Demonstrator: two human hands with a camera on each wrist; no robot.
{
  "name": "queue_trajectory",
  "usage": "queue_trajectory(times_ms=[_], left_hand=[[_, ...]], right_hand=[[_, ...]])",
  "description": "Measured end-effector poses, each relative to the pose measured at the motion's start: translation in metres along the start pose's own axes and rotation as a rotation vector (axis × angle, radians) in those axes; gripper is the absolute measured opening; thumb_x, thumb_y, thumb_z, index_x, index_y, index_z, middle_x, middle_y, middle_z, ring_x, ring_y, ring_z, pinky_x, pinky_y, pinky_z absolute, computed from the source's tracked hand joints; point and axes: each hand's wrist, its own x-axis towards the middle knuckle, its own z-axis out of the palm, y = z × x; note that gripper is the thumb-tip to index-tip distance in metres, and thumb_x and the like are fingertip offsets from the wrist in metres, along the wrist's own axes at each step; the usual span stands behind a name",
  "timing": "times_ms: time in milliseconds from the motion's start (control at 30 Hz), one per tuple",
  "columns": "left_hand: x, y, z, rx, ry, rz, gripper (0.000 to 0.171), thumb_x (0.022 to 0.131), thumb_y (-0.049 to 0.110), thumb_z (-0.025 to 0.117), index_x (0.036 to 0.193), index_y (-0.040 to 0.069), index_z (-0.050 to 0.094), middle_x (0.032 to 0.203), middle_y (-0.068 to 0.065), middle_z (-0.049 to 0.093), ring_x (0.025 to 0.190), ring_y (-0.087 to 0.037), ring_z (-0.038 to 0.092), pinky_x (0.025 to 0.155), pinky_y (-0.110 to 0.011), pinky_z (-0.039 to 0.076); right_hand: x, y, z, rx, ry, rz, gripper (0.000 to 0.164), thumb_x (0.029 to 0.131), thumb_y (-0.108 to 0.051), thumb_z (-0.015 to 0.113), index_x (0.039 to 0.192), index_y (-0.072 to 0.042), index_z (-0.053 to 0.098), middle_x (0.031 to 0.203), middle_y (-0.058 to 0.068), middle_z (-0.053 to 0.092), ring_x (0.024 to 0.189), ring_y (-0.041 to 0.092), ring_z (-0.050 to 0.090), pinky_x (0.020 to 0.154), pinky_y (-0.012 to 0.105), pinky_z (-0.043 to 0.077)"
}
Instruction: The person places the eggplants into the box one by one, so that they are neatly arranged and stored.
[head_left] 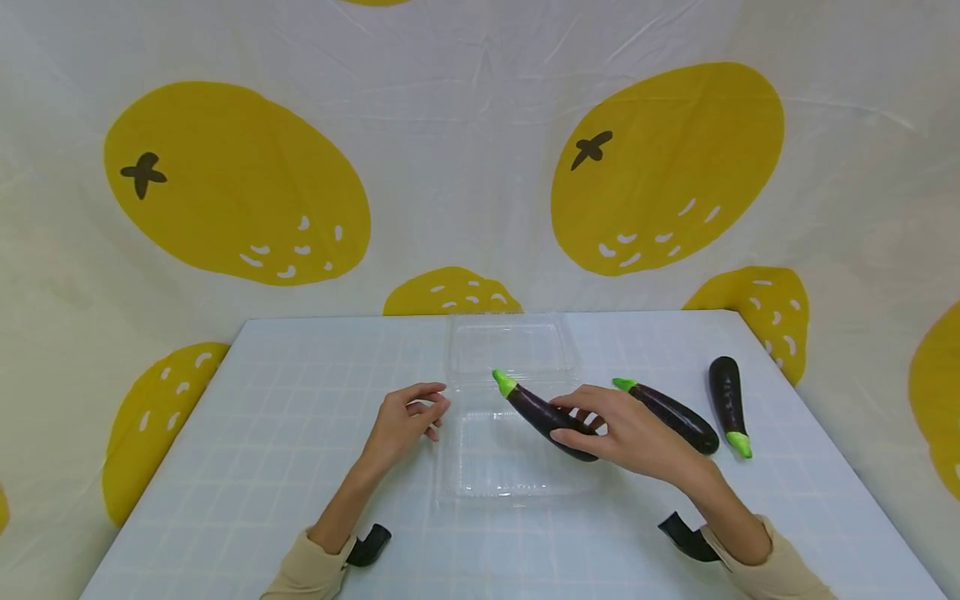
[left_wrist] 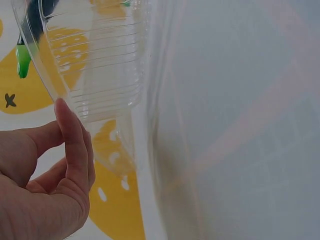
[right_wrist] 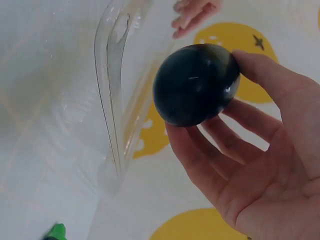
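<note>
A: What is the right hand [head_left: 633,429] holding?
B: An eggplant [head_left: 534,408], pinched between thumb and fingers near its rounded end, green stem pointing away and leftward. It is above an open, clear plastic container [head_left: 491,479] between the hands.
A: And the left hand [head_left: 403,422]?
B: Holding nothing, fingers loosely bent, at the container's left side; I cannot tell if it touches.
A: What lies past the right hand?
B: A second eggplant [head_left: 678,418] just beyond it, and a third eggplant [head_left: 726,393] farther right.
</note>
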Motion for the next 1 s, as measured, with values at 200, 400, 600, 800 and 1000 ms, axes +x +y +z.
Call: queue_trajectory(times_ms=[200, 400, 600, 800, 1000], left_hand=[[0.0, -0.002, -0.001, 0.008, 0.005, 0.001, 0.039, 0.095, 0.01, 0.075, 0.129, -0.006, 0.066, 0.102, -0.016, 0.068, 0.062, -0.022, 0.065, 0.059, -0.025, 0.06], [0.001, -0.003, 0.0, 0.014, 0.005, 0.003, 0.038, 0.095, 0.009, 0.074, 0.129, -0.006, 0.066, 0.101, -0.013, 0.068, 0.062, -0.021, 0.065, 0.059, -0.027, 0.06], [0.002, -0.003, 0.0, 0.026, 0.013, -0.007, 0.038, 0.095, 0.009, 0.075, 0.13, -0.004, 0.067, 0.1, -0.011, 0.068, 0.062, -0.022, 0.066, 0.06, -0.026, 0.06], [0.001, 0.0, 0.0, 0.021, 0.013, -0.005, 0.039, 0.094, 0.01, 0.075, 0.128, -0.006, 0.066, 0.101, -0.013, 0.068, 0.063, -0.022, 0.066, 0.059, -0.026, 0.06], [0.0, 0.0, 0.001, 0.004, 0.01, -0.006, 0.038, 0.094, 0.009, 0.076, 0.128, -0.006, 0.067, 0.102, -0.015, 0.068, 0.063, -0.026, 0.065, 0.058, -0.025, 0.059]], right_hand=[[0.006, -0.001, 0.013, 0.06, -0.07, -0.072, 0.046, 0.097, -0.043, 0.072, 0.127, -0.009, 0.071, 0.108, -0.005, 0.07, 0.092, 0.009, 0.065, 0.077, 0.027, 0.059], [0.008, -0.003, 0.022, 0.08, -0.134, -0.115, 0.043, 0.098, -0.041, 0.071, 0.127, -0.009, 0.071, 0.109, -0.005, 0.07, 0.091, 0.008, 0.066, 0.075, 0.029, 0.06], [0.01, -0.004, 0.029, 0.104, -0.22, -0.115, 0.042, 0.098, -0.04, 0.072, 0.127, -0.01, 0.071, 0.113, -0.005, 0.07, 0.093, 0.007, 0.065, 0.079, 0.027, 0.059], [0.013, -0.004, 0.037, 0.103, -0.265, -0.13, 0.042, 0.098, -0.04, 0.072, 0.127, -0.01, 0.072, 0.115, -0.004, 0.07, 0.091, 0.008, 0.062, 0.079, 0.027, 0.057], [0.015, -0.004, 0.044, 0.088, -0.298, -0.151, 0.039, 0.098, -0.037, 0.072, 0.126, -0.01, 0.072, 0.116, -0.004, 0.071, 0.097, 0.007, 0.062, 0.084, 0.029, 0.057]])
